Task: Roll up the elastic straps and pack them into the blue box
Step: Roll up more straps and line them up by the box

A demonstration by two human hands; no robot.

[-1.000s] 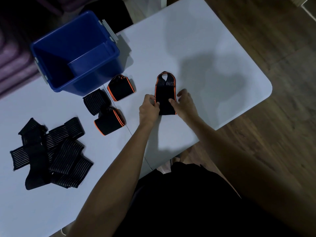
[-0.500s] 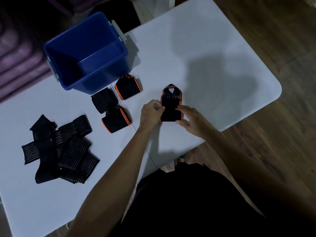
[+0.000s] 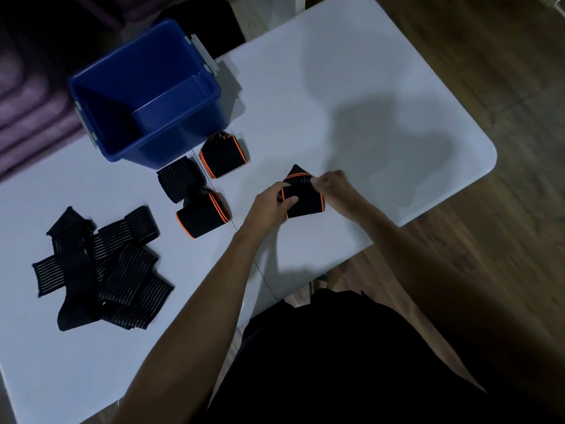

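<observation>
Shorter now, the orange-edged strap (image 3: 302, 200) is nearly rolled on the counter (image 3: 367, 123); left hand (image 3: 270, 203) clasps the roll, right hand (image 3: 331, 185) pinches its tail. Keep tension, then carry it to the blue box (image 3: 146, 96).

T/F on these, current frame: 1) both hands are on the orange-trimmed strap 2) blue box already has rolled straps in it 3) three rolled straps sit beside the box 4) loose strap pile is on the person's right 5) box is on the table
1) True. The left hand and the right hand both grip the orange-trimmed strap.
2) False. No straps show inside the blue box; its visible interior is bare.
3) True. Two orange-edged rolls and one striped black roll lie on the table just in front of the box.
4) False. The loose strap pile lies to the person's left.
5) True. The box stands on the white table, at its far left part.
</observation>
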